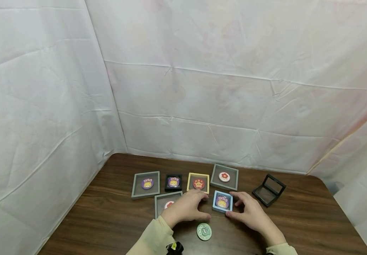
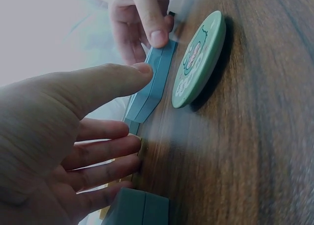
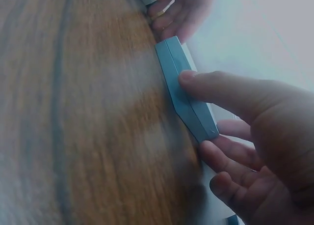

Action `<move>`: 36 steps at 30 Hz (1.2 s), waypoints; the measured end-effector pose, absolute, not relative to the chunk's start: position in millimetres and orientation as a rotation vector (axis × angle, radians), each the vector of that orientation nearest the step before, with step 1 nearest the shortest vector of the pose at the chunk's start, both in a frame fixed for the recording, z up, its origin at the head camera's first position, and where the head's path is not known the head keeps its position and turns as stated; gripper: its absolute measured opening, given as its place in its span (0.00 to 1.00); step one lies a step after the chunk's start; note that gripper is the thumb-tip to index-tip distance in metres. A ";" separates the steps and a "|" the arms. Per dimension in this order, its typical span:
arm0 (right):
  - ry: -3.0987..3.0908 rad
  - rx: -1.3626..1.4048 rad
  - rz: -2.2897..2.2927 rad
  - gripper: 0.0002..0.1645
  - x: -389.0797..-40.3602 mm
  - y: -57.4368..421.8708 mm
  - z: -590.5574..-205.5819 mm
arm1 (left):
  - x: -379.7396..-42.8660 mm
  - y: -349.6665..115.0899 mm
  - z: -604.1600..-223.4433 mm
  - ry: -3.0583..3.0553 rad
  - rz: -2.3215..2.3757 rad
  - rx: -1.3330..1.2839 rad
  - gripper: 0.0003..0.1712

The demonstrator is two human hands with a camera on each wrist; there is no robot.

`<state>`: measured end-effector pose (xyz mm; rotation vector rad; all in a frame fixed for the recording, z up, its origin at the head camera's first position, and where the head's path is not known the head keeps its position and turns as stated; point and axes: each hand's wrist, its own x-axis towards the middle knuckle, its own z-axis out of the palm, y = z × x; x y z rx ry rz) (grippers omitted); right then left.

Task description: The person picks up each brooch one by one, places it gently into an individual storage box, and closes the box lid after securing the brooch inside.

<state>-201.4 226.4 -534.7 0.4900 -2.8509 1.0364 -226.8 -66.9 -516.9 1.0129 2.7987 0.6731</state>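
Observation:
A light-blue square display case [image 1: 222, 201] lies on the table, a purple badge with a yellow cartoon face showing behind its clear window. My right hand [image 1: 250, 212] holds this case at its right side, the thumb on the front edge and the fingers round the far right corner. My left hand [image 1: 188, 208] holds nothing; its fingers are spread and loosely bent to the left of the blue case. Just in front of it lies a round green badge [image 1: 204, 231] with a cartoon figure. The left forearm partly hides a grey display case [image 1: 159, 202] holding a white badge.
Along the back stand a grey case [image 1: 134, 187], a small black case [image 1: 173, 189], a yellow-framed case [image 1: 188, 184] and another grey case [image 1: 214, 177], each with a badge. An opened black case [image 1: 267, 193] sits at the right. White cloth walls [image 1: 202, 106] border the table.

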 end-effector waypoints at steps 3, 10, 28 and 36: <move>-2.829 0.485 1.048 0.43 -201.9 226.3 -536.4 | -227.3 -67.5 -517.2 2.799 0.675 1.022 0.34; -2.796 0.471 1.060 0.41 -202.0 224.6 -538.3 | -226.8 -69.3 -514.8 2.794 0.685 1.053 0.34; -2.765 0.382 1.094 0.38 -199.0 252.7 -529.1 | -218.1 -69.4 -512.5 2.750 0.598 1.061 0.36; -2.739 0.336 0.974 0.28 -195.8 287.5 -520.4 | -203.1 -75.7 -508.2 2.762 0.495 1.163 0.37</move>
